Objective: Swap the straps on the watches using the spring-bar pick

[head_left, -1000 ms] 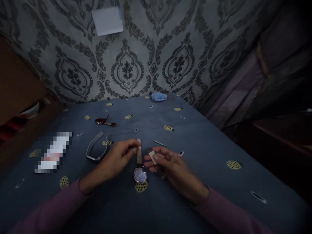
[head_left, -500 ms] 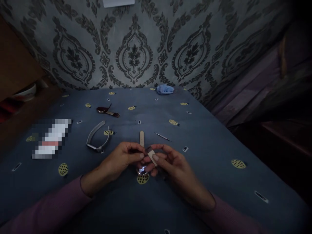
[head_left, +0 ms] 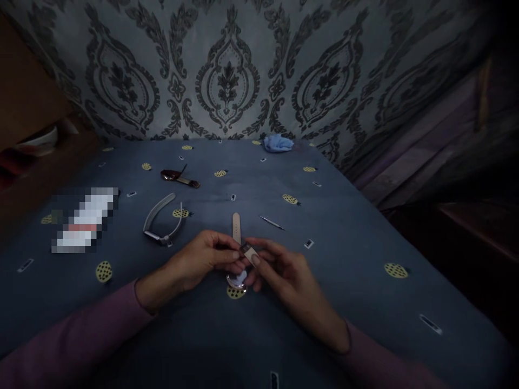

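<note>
My right hand (head_left: 290,275) pinches a short beige watch strap (head_left: 251,255) between thumb and fingers. At the strap's dark upper end, the thumb and fingertips of my left hand (head_left: 211,253) are closed together; what they grip there is too small to make out. Just below the fingers a round, shiny watch case (head_left: 237,280) lies on the cloth, partly covered by them. A second beige strap half (head_left: 236,226) with holes points away from me beyond my fingertips. Right of it lies a thin metal pointed tool (head_left: 272,222).
A smartwatch with a grey band (head_left: 160,235) rests left of my hands, a brown-strapped watch (head_left: 178,177) behind it. Farther left is a pixelated light object (head_left: 85,220). A crumpled blue cloth (head_left: 278,143) lies by the patterned wall (head_left: 227,81). Blue cloth with pineapples covers the table (head_left: 340,232).
The view has tilted slightly downward. My hands stay together at the strap, with small finger shifts, and more of the watch case shows below them.
</note>
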`<move>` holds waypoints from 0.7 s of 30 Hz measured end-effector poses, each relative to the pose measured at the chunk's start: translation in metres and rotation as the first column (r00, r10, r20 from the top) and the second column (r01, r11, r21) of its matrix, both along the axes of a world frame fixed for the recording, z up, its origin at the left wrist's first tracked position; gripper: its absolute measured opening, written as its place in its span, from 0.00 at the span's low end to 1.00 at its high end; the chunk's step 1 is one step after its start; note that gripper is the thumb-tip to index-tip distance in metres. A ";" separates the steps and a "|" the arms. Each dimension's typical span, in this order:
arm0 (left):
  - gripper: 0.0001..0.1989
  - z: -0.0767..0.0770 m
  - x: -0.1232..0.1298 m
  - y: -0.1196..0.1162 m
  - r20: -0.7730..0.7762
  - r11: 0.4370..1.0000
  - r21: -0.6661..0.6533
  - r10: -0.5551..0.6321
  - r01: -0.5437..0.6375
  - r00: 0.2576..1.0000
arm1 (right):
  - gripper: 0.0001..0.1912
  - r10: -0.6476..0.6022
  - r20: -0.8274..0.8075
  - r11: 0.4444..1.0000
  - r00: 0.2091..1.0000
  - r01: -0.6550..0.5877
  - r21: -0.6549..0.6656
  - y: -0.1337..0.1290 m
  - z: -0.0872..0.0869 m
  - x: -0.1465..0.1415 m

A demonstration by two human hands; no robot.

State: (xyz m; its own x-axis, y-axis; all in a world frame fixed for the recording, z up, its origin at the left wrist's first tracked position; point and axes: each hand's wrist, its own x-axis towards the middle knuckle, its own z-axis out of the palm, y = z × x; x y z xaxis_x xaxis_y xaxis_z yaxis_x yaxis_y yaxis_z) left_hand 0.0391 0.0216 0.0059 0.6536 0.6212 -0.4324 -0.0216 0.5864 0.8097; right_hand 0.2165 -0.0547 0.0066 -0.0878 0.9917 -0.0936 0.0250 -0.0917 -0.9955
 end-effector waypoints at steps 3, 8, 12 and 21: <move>0.07 0.001 0.000 0.000 -0.007 1.000 -0.006 -0.008 0.008 1.000 | 0.18 -0.008 0.099 0.999 0.995 0.003 0.044 -0.002 0.000 0.000; 0.07 0.003 0.001 0.000 -0.005 1.000 -0.018 -0.015 0.015 1.000 | 0.15 -0.014 0.102 0.999 0.995 0.009 0.048 -0.003 0.000 -0.001; 0.06 0.004 0.000 0.001 -0.008 1.000 -0.022 -0.016 0.016 1.000 | 0.17 -0.014 -0.014 1.000 1.000 0.014 0.008 0.001 0.001 -0.002; 0.05 0.003 0.001 0.002 -0.020 1.000 -0.027 -0.017 0.016 1.000 | 0.18 -0.022 -0.114 0.999 0.993 0.018 -0.030 0.002 0.002 -0.002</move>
